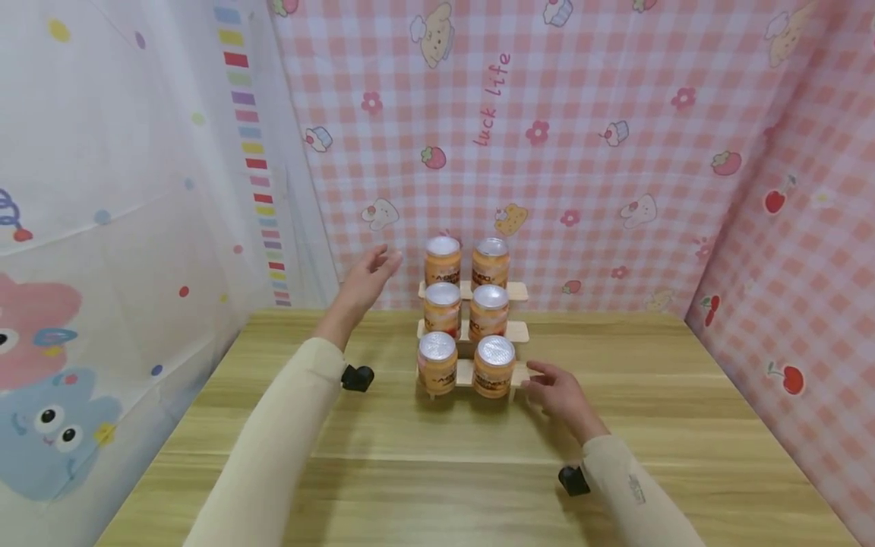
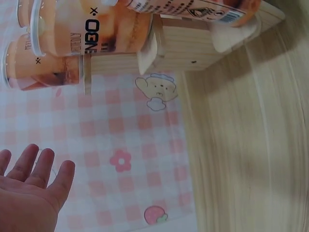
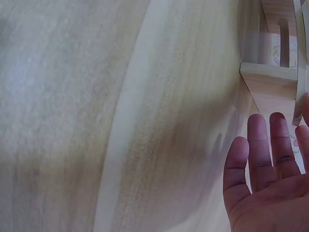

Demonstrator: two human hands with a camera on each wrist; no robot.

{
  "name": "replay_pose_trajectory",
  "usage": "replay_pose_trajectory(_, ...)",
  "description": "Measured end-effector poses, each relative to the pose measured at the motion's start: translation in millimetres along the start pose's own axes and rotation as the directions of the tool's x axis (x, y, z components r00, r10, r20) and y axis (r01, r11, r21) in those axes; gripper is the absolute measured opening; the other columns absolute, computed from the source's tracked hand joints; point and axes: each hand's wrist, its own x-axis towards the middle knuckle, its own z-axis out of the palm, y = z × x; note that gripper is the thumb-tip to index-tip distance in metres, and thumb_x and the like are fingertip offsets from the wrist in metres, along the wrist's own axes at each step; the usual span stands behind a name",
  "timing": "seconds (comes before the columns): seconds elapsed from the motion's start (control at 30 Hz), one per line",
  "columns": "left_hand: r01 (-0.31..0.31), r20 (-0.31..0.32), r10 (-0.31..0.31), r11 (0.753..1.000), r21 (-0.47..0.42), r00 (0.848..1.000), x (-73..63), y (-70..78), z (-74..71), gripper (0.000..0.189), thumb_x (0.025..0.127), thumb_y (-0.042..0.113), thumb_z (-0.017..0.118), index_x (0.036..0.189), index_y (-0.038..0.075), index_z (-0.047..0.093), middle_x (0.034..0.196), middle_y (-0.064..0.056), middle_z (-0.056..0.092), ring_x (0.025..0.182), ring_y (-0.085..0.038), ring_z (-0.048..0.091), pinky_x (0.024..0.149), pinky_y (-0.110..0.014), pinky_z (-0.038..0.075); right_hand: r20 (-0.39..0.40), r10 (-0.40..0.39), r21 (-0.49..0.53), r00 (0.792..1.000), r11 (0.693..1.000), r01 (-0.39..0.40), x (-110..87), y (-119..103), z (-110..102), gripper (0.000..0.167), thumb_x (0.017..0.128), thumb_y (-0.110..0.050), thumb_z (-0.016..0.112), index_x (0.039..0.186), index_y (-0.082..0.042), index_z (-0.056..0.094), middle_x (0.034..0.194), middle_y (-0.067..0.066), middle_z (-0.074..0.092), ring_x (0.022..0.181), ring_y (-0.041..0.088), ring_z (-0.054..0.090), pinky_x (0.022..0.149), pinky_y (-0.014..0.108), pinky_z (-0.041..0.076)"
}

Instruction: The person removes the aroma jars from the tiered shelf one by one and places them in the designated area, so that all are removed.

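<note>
A three-tier light wooden step rack (image 1: 519,332) holds several orange cans with silver lids, two on each tier; a bottom-left can (image 1: 437,371) and a bottom-right can (image 1: 494,374) stand at the front. My left hand (image 1: 365,287) is raised left of the top tier, apart from the cans, palm turned toward them; in the left wrist view its fingers are extended, with nothing in them. Close by the right end of the lowest tier is my right hand (image 1: 560,396). Its fingertips are right at the board's end, and the right wrist view shows loosely straight fingers (image 3: 259,145) holding nothing.
The rack stands on a wood-grain table (image 1: 437,471). Behind it hangs a pink checked cloth (image 1: 588,182), with a white patterned cloth (image 1: 157,228) at the left and another checked cloth (image 1: 793,304) at the right. Black wrist-worn pieces (image 1: 358,377) show below both wrists.
</note>
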Motion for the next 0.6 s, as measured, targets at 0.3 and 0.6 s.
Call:
replay_pose_trajectory(0.3, -0.016, 0.034, 0.017, 1.0, -0.027, 0.999, 10.9, 1.6, 16.7, 0.073, 0.097, 0.046, 0.061, 0.155, 0.011, 0.034, 0.151, -0.013, 0.044, 0.139, -0.03, 0.038, 0.114, -0.047, 0.031, -0.027, -0.008, 0.006, 1.0, 1.0, 0.008, 0.6, 2, 0, 0.05, 0.095, -0.01, 0.066, 0.142, 0.001, 0.05, 0.113, 0.02, 0.064, 0.088, 0.021, 0.062, 0.068, 0.032, 0.053)
replay_pose_trajectory(0.6, -0.036, 0.076, 0.038, 0.999, -0.02, 0.996, 26.5, 1.0, 20.5, 0.073, 0.094, 0.042, 0.067, 0.153, 0.013, 0.037, 0.149, -0.012, 0.046, 0.137, -0.031, 0.041, 0.112, -0.05, 0.033, -0.024, 0.012, 0.036, 1.0, 0.999, -0.011, 0.0, -2, 2, 0.05, 0.095, -0.008, 0.065, 0.142, 0.001, 0.05, 0.112, 0.02, 0.064, 0.088, 0.025, 0.062, 0.064, 0.032, 0.051)
